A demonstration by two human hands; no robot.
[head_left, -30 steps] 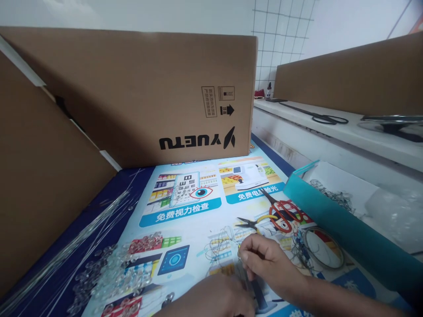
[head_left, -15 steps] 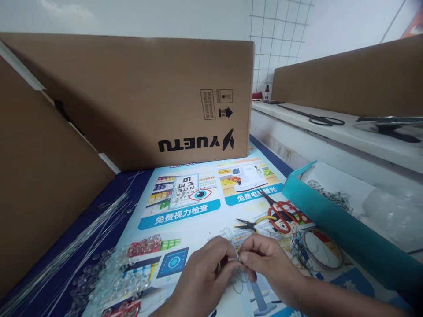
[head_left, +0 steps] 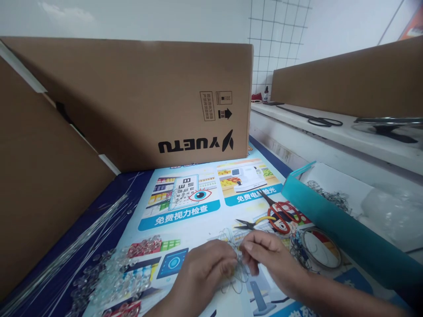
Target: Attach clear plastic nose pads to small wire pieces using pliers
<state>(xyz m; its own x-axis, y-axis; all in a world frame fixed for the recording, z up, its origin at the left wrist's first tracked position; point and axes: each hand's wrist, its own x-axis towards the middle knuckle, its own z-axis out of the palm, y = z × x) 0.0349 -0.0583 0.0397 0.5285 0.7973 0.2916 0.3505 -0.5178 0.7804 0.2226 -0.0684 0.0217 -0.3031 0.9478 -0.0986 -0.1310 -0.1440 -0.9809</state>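
Note:
My left hand (head_left: 206, 272) and my right hand (head_left: 269, 259) meet low in the middle of the view, fingertips pinched together on a tangle of thin wire loops (head_left: 237, 276) held just above a printed poster (head_left: 185, 211). More loose wire lies under and behind the fingers. Red-handled scissors (head_left: 280, 215) and small yellow-handled pliers (head_left: 254, 223) lie just beyond my right hand. A heap of clear glass beads (head_left: 112, 275) lies to the left of my left hand.
A large brown carton (head_left: 148, 97) marked YUETU stands at the back, another cardboard wall (head_left: 39, 185) on the left. Long thin rods (head_left: 76, 246) lie diagonally at left. A teal-edged tray (head_left: 333, 220) with wire pieces is at right, a wire ring (head_left: 322, 248) beside it.
My left hand came up from the bottom edge to meet my right hand. Both now pinch the wire loops, raised slightly off the poster.

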